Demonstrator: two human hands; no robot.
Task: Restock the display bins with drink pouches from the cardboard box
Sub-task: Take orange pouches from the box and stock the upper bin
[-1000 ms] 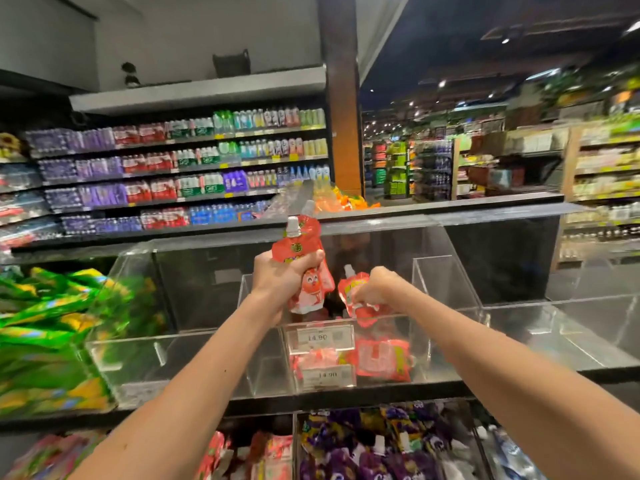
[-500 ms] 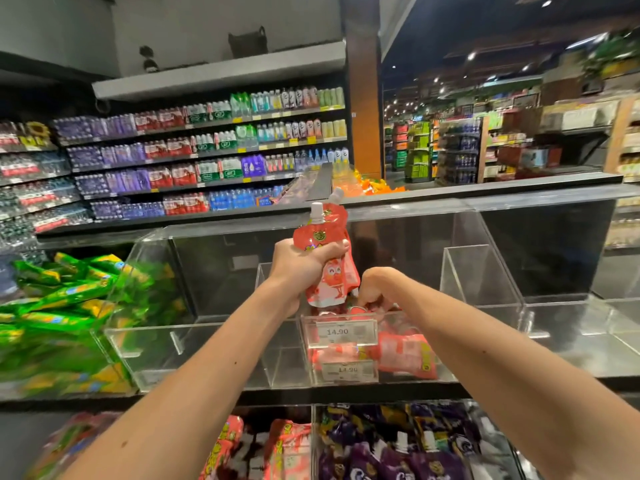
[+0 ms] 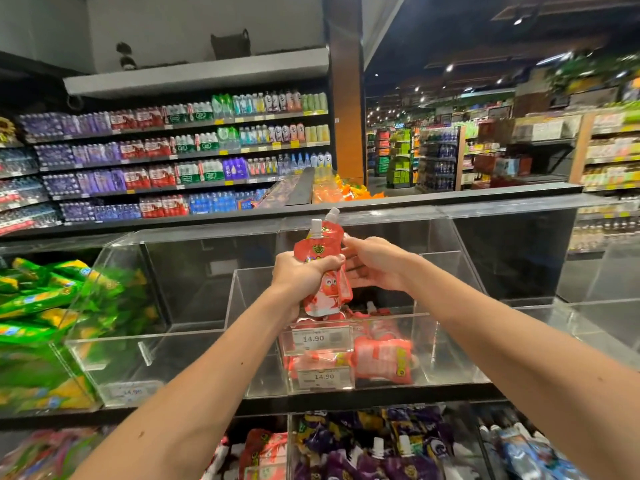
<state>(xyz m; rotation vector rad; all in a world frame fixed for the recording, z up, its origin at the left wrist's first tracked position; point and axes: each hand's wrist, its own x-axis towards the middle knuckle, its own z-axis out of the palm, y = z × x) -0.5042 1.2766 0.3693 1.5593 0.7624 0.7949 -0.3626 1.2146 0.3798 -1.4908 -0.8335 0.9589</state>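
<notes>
Centre of frame: left hand [image 3: 304,275] grips a bunch of red drink pouches [image 3: 320,245] with white screw caps, fingers wrapped round the middle, spouts up, held just above the mouth of the clear acrylic display bin [image 3: 242,296]. Right hand [image 3: 372,265] pinches the bunch's right edge, thumb on top, fingers underneath. Inside that bin, a few loose red pouches [image 3: 382,358] lie flat on the bottom behind two 14.90 price tags [image 3: 313,338]. Left edge: a bin of green-and-yellow packets [image 3: 38,303]. Bottom of frame: lower bins with purple spouted pouches [image 3: 363,459] and more red ones. Versus half a second ago: the right hand was down at the bin mouth and has come up to the bunch; the left hand's grip is unchanged.
</notes>
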